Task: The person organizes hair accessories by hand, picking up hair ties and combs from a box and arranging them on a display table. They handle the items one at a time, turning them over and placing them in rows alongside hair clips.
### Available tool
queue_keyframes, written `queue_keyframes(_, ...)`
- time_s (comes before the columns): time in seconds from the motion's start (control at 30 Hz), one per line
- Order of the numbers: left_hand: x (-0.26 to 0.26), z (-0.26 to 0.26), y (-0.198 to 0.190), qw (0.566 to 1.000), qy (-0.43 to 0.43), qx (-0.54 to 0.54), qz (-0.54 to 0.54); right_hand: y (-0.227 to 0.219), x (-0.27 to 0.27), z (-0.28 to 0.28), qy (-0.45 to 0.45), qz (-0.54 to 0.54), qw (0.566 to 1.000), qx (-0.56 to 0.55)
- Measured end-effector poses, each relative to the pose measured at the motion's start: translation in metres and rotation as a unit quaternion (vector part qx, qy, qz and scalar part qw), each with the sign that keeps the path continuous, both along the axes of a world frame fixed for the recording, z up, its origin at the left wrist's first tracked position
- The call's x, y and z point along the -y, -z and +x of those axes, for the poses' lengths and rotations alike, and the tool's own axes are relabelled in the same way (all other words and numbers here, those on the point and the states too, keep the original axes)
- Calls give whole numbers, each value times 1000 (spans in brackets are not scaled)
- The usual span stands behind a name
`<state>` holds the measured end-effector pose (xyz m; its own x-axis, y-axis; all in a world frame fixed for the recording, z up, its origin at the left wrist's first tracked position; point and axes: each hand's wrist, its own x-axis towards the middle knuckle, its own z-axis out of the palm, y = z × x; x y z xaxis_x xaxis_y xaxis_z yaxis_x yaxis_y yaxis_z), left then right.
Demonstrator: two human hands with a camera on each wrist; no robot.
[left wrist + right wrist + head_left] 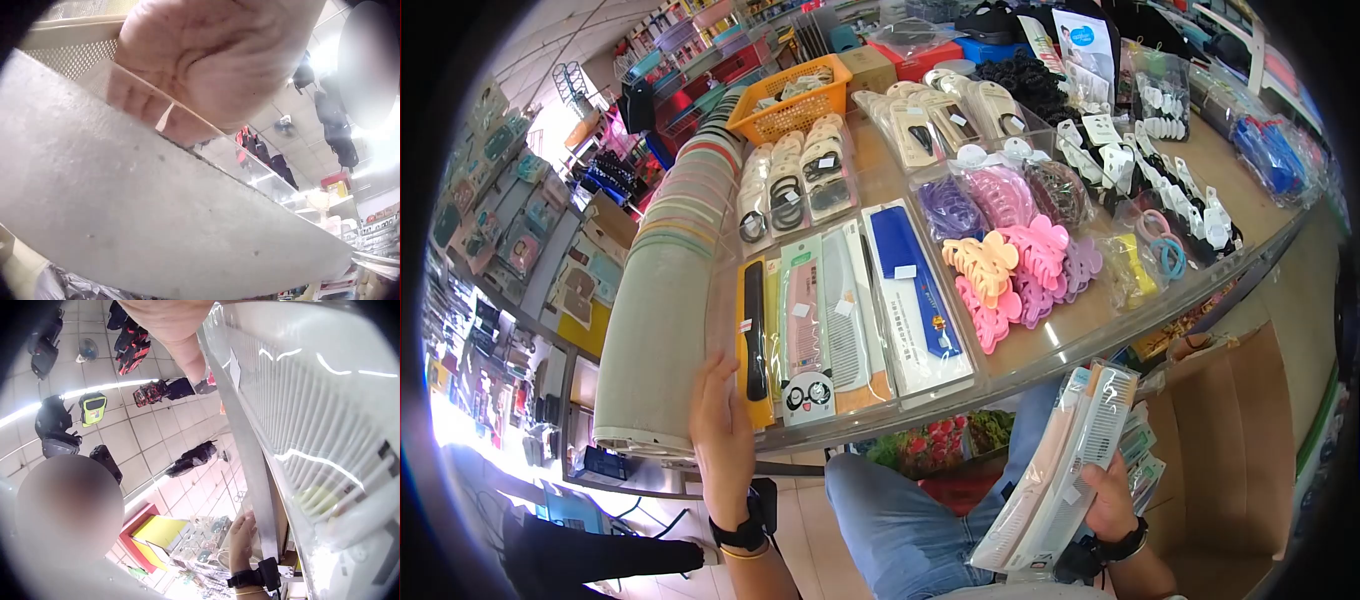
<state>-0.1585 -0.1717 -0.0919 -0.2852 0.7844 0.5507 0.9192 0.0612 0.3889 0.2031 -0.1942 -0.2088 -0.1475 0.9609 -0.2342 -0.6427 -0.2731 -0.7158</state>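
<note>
My right hand (1112,498) grips a bundle of combs in clear packaging (1068,450) over my lap, one comb pinkish and one pale grey. In the right wrist view, the comb's teeth (300,419) show large through the plastic. My left hand (722,440) is at the front left of the display, its fingers extended along the clear side wall beside a black comb on a yellow card (753,340). The left wrist view has the palm (219,62) right behind a clear panel (169,103). Other packaged combs (848,305) and a blue comb (915,280) lie in the tray.
An open cardboard box (1220,440) stands at the lower right. Claw clips (1020,265) and hair ties on cards (785,190) fill other compartments. A roll with headbands (665,310) borders the left side, and an orange basket (790,105) sits behind.
</note>
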Motion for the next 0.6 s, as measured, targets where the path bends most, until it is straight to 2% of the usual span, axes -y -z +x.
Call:
queue_keyframes(0.07, 1, -1, 0, 1000, 19, 7, -5, -1, -1, -1, 1, 2, 1000, -1)
queue_keyframes(0.13, 4, -1, -3, 990, 35, -24, -137, -2, 0, -1, -3, 1, 1000, -5)
queue_keyframes(0.27, 4, 8, -6, 992, 30, -44, -118, -4, 0, -1, -5, 0, 1000, -3)
queue_keyframes(0.37, 6, 16, -11, 988, 1, -11, -152, -4, 0, -1, -5, 2, 1000, -4)
queue_keyframes(0.43, 9, 18, -10, 990, -15, -57, -128, -1, 0, 0, -2, 3, 1000, -7)
queue_keyframes(0.57, 15, 20, -4, 992, 5, -72, -99, -4, -1, -2, -1, 4, 1000, -5)
queue_keyframes(0.6, 16, 25, -2, 996, 16, -78, -51, -5, -1, -2, -4, 4, 1000, -10)
